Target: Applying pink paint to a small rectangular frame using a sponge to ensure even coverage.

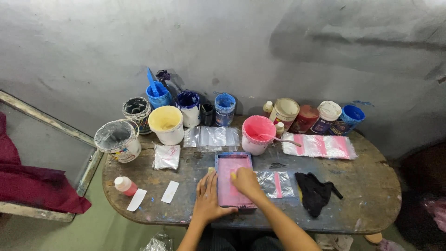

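A small blue-framed printing screen [231,160] with a pink-stained mesh lies flat near the front of the oval table [371,186]. My left hand [207,199] rests flat on its left frame edge, fingers spread. On the mesh, my right hand [245,182] is closed around a small yellow-tipped tool. A clear plastic bag with a pink stripe [278,183] sits just right of the screen.
Several paint buckets stand along the back: pink [258,134] with a stirrer, yellow [166,123], blue [159,95], others. Clear bags [211,136], printed bags [320,145], a black cloth [314,191], a small red bottle [125,185] and white slips [170,191] lie on the table. Wall behind.
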